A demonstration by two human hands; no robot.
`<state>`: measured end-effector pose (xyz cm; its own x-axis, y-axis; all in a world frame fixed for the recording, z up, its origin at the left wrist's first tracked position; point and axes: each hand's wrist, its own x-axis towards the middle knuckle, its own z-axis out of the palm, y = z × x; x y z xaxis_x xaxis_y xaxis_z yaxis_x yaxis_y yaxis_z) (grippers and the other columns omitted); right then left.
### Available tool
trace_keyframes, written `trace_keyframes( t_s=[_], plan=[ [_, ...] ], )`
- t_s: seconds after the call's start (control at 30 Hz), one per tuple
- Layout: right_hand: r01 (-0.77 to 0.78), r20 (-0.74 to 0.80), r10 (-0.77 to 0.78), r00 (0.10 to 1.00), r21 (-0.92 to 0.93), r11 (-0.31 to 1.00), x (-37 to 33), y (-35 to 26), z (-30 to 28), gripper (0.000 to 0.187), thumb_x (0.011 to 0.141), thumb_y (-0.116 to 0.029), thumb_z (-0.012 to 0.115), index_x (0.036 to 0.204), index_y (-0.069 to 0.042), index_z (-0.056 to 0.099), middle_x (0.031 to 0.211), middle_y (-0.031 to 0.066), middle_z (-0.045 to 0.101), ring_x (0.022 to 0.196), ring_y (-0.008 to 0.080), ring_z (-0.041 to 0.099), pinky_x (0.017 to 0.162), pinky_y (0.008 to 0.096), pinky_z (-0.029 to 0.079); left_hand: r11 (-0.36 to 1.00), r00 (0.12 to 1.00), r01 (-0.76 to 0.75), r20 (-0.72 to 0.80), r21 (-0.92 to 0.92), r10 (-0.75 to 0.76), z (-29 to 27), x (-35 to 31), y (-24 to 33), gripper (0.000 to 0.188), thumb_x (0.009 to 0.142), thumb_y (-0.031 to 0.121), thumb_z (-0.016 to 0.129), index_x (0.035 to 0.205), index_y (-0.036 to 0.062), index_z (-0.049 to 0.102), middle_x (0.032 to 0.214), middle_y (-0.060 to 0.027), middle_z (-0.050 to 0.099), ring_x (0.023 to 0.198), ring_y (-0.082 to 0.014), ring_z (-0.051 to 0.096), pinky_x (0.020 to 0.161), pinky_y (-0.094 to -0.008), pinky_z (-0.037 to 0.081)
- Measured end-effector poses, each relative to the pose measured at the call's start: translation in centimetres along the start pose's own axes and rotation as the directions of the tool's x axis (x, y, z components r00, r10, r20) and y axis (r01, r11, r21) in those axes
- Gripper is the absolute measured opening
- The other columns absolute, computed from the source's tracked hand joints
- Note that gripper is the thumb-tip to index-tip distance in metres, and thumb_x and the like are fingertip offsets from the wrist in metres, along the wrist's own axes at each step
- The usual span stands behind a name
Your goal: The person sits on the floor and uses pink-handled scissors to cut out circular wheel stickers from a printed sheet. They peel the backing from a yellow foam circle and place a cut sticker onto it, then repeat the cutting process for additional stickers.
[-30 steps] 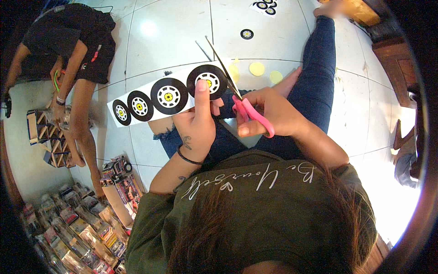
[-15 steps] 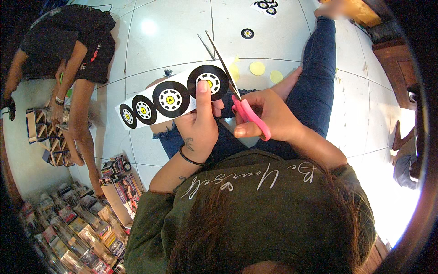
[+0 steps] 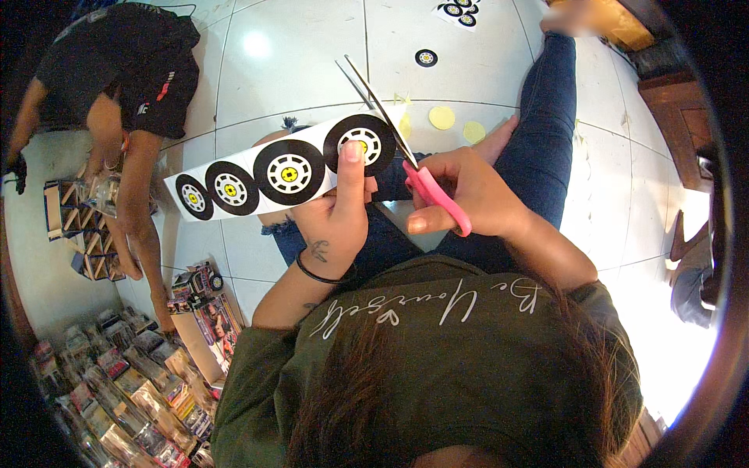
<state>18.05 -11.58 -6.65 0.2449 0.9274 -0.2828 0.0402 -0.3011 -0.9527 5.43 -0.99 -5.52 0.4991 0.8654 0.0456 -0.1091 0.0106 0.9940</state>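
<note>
My left hand (image 3: 341, 207) pinches a white strip of wheel stickers (image 3: 256, 148), thumb on top near its right end. Several black wheels with white rims and yellow hubs are printed along the strip, which slants down to the left. In my right hand (image 3: 468, 191) is a pair of scissors (image 3: 437, 196) with pink handles. Their blades point up and away, slightly parted, and lie across the right edge of the last wheel. Whether paper sits between the blades is hard to tell.
On the tiled floor ahead lie a cut-out wheel (image 3: 426, 58), a sheet of wheels (image 3: 459, 13) and yellow discs (image 3: 441, 118). At left a person in black (image 3: 156, 86) sits near stacked wooden pieces (image 3: 97, 226). A toy truck (image 3: 197, 282) and rows of packaged items (image 3: 140, 390) are at lower left.
The strip has swung flatter, its left end rising and moving left. The scissors have shifted slightly right and down. The other person's arm has moved.
</note>
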Motion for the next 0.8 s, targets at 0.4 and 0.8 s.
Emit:
trace_keyframes(
  t_s=[0.4, 0.8],
  plan=[
    [-0.049, 0.093, 0.055, 0.994, -0.067, 0.997, 0.0, -1.1, -1.1, 0.048, 0.057, -0.041, 0.082, 0.070, -0.003, 0.057, 0.062, -0.0019, 0.053, 0.056, 0.0065, 0.048, 0.050, 0.0207, 0.036, 0.992, 0.995, 0.021, 0.096, 0.127, -0.033, -0.9, 0.4, 1.2, 0.016, 0.087, 0.016, 0.059, 0.083, 0.0008, 0.059, 0.062, -0.0006, 0.057, 0.048, -0.0043, 0.049, 0.042, -0.0181, 0.037],
    [0.028, 0.082, -0.024, 0.996, -0.053, 0.998, 0.0, -1.2, -1.5, 0.051, 0.056, -0.048, 0.081, 0.059, -0.003, 0.058, 0.051, 0.0002, 0.049, 0.048, 0.0084, 0.043, 0.044, 0.0232, 0.030, 0.985, 0.972, 0.078, 0.210, 0.155, -0.110, -1.9, 0.7, 2.6, 0.019, 0.086, 0.017, 0.061, 0.083, -0.0009, 0.062, 0.068, -0.0008, 0.060, 0.051, -0.0037, 0.051, 0.043, -0.0174, 0.039]
  ],
)
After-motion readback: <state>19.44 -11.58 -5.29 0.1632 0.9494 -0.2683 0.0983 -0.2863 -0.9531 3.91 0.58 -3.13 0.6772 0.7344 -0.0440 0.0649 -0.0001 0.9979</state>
